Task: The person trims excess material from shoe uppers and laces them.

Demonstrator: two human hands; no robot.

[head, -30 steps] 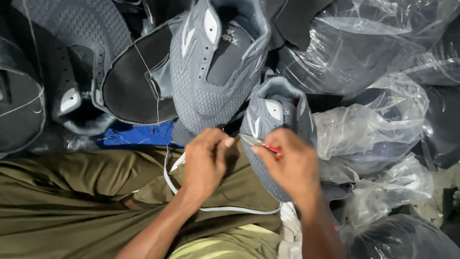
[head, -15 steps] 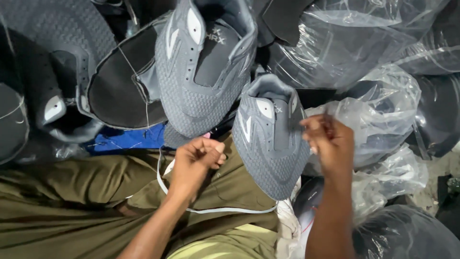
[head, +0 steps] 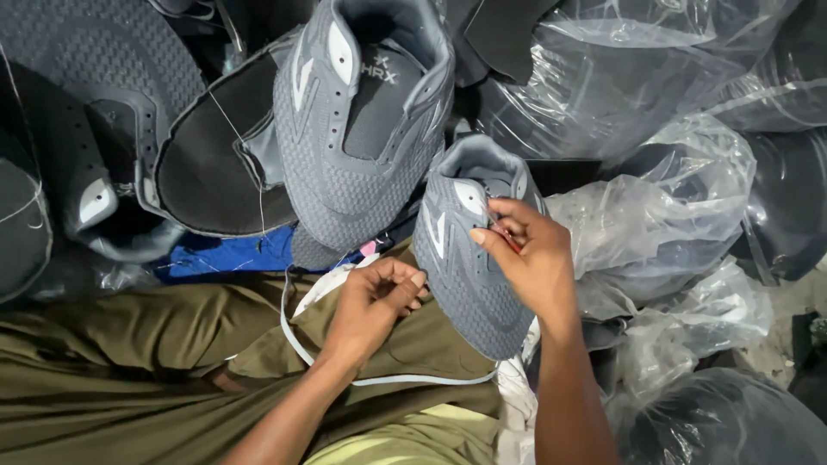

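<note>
A small grey mesh shoe upper point(head: 465, 275) lies on my lap, on olive trousers point(head: 129, 379). My right hand point(head: 530, 258) rests on its eyelet side, near the opening, and pinches a thin red tool point(head: 512, 241) against it. Just left of the shoe, my left hand point(head: 375, 297) is curled shut with its fingertips on a pale lace point(head: 297, 344). The lace loops down over my lap and passes under the shoe's toe.
A larger grey shoe upper point(head: 362, 129) lies ahead with a black insole piece point(head: 207, 181) beside it. More dark uppers point(head: 77, 112) pile at the left. Clear plastic bags point(head: 672, 207) of dark parts crowd the right. A blue cloth point(head: 224, 254) shows by my knee.
My hands were together at the shoe a second ago. Then my right hand pulled out to the right, and it is back on the eyelet side now. My left hand has stayed low beside the shoe.
</note>
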